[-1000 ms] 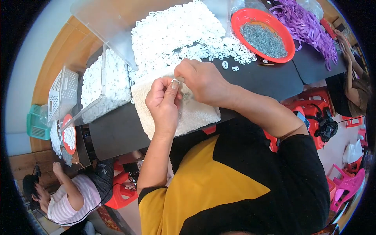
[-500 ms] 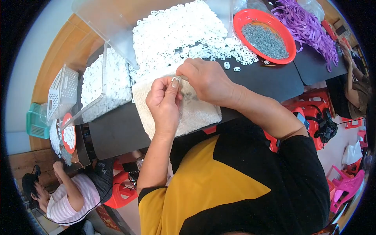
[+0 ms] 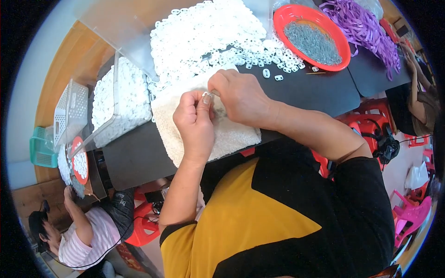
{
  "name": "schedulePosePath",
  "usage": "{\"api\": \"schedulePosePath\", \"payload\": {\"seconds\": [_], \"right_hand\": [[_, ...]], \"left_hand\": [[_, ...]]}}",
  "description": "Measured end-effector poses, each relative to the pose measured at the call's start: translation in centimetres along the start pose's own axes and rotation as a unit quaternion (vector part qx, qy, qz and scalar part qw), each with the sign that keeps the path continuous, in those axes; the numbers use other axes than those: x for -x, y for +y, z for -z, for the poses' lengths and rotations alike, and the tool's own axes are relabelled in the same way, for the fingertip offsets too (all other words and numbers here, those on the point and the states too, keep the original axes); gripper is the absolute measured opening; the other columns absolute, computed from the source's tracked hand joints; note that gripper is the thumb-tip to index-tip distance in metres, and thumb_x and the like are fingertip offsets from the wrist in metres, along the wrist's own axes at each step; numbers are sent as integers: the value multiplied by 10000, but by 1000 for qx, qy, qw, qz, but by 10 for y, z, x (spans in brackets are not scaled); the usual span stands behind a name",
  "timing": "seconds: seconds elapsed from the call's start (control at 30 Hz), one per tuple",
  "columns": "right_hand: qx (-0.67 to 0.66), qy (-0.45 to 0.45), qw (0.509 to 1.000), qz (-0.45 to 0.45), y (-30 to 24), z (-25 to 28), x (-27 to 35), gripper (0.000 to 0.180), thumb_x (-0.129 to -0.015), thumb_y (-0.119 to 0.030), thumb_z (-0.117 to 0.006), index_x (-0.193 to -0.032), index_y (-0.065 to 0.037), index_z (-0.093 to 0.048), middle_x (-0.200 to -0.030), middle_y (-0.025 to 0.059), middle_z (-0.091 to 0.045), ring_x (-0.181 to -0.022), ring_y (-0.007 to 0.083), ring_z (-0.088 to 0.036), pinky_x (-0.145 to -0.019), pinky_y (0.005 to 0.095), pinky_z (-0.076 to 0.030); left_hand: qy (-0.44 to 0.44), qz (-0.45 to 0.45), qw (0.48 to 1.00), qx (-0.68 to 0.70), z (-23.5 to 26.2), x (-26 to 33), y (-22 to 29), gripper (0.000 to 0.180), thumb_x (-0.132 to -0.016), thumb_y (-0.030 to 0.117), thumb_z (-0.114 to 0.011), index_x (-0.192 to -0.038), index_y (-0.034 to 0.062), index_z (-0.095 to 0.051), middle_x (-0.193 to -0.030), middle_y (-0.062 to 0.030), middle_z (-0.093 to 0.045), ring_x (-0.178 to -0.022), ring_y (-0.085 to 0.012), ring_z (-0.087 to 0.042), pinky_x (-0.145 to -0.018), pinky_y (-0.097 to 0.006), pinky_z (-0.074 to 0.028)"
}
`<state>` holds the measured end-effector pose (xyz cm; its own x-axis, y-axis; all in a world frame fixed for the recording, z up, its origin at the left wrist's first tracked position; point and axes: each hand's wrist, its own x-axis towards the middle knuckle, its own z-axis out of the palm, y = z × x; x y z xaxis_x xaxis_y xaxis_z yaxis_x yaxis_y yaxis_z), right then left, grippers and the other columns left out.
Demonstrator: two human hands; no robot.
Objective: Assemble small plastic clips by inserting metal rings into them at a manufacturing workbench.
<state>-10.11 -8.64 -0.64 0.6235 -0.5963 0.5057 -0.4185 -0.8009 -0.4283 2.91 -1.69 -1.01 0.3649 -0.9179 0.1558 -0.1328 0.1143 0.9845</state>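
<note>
Over a folded cream towel (image 3: 178, 143), my two hands meet at the fingertips. Between its thumb and fingers, my left hand (image 3: 194, 123) pinches a small white plastic piece (image 3: 206, 94). My right hand (image 3: 243, 98) is closed tight against that piece from the right. Something thin and greyish shows at its fingertips, too small to name. Beyond the towel spreads a large heap of white plastic pieces (image 3: 204, 37) with two holes each. A couple of loose white pieces (image 3: 266, 73) lie apart to the right of my hands.
A red bowl (image 3: 344, 51) of thin metal pins (image 3: 310, 42) stands at the back right, beside purple ribbons (image 3: 364, 34). Left of the towel, a clear bin (image 3: 116, 92) holds more white pieces. Perforated baskets (image 3: 42, 147) stand farther left. Co-workers (image 3: 90, 231) sit at both sides.
The whole view has shifted slightly. My hands keep almost the same pose at the white piece, with the right hand turned a little. The person on the left has lowered their head slightly.
</note>
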Motion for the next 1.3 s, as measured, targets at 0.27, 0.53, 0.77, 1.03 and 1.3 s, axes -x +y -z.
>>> {"api": "schedulePosePath", "payload": {"seconds": [0.27,0.53,0.77,1.03,1.3], "right_hand": [[-28,30,999,-17,0,-4,3,251,-700,-11,-620,-929,-62,-530,-870,112,-569,-841,330,-579,-659,411,-463],[-25,35,999,-3,3,-5,3,233,-719,-15,-604,-936,-59,-531,-865,117,-557,-822,332,-567,-659,408,-462],[-41,10,999,-9,2,-1,1,213,-681,-56,-623,-870,-22,-533,-896,143,-576,-884,334,-579,-725,411,-502],[-55,43,998,0,3,-3,3,211,-734,-15,-605,-928,-58,-533,-863,119,-554,-823,335,-565,-675,406,-467],[-48,32,998,0,1,-5,3,267,-671,17,-621,-917,-39,-535,-890,128,-549,-849,336,-558,-675,406,-473]], "left_hand": [[1,-41,995,-93,-4,1,4,82,-935,36,-570,-858,9,-557,-656,0,-527,-556,-60,-456,-498,-220,-396],[7,-56,994,-97,-4,1,5,83,-928,41,-586,-859,5,-559,-652,-11,-532,-554,-66,-465,-498,-233,-400],[17,-51,993,-108,-2,0,3,94,-927,42,-589,-844,6,-561,-653,-5,-532,-553,-64,-462,-498,-229,-396],[8,-39,994,-97,-2,0,1,86,-923,33,-584,-844,6,-563,-645,-9,-531,-546,-73,-458,-498,-236,-390],[1,-62,987,-147,-2,0,-1,96,-906,5,-587,-821,9,-544,-638,-29,-532,-550,-90,-463,-505,-255,-398]]}}
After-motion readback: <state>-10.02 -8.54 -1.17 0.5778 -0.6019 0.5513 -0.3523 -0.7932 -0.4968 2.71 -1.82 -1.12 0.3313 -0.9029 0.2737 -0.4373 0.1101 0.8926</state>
